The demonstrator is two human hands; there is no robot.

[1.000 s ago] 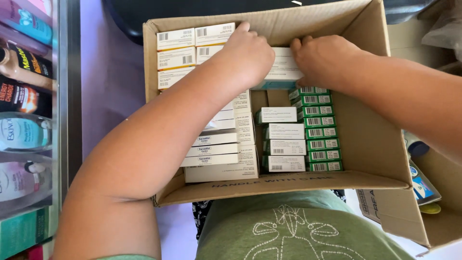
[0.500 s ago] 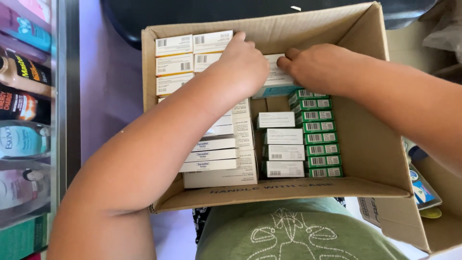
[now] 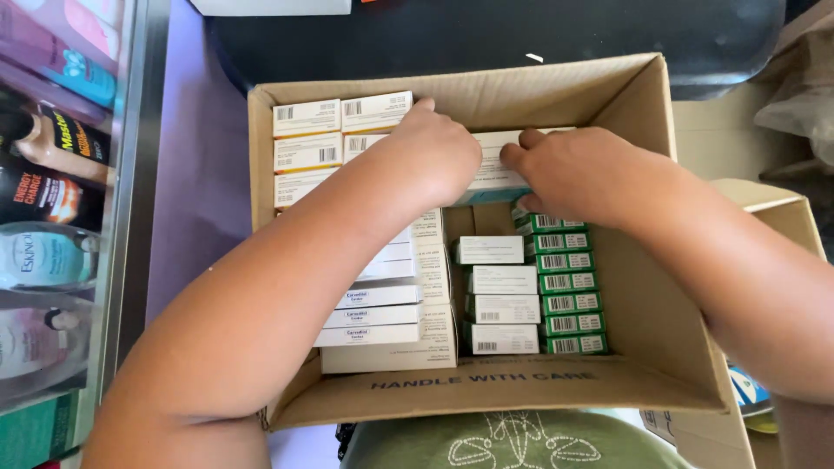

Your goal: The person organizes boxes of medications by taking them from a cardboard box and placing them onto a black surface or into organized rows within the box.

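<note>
Reaching into an open cardboard carton (image 3: 647, 287) held against our green shirt (image 3: 512, 443), we set both hands on a flat white box with a teal edge (image 3: 493, 169) that lies across the packs near the carton's far wall. Our left hand (image 3: 434, 161) covers the box's left end with fingers curled down over it; our right hand (image 3: 569, 174) presses on its right end, fingertips (image 3: 514, 156) on top. Whether either grip is fully closed around the box we cannot tell, since the palms hide its edges.

White packs with barcodes (image 3: 317, 139) fill the far left corner, touching the wall. Under our left forearm, more white cartons (image 3: 378, 317) lie stacked flat toward the near wall. A short column of smaller white packs (image 3: 499, 295) sits in the middle, and just beside it a row of green-edged packs (image 3: 565, 282) runs toward the near wall.

Bare cardboard floor shows to the right of the green row, the only open room inside. Dark lettering runs along the near flap (image 3: 486, 386).

Outside the carton, a shelf of bottles (image 3: 48, 217) stands at left and a second cardboard box (image 3: 782, 208) at right.
</note>
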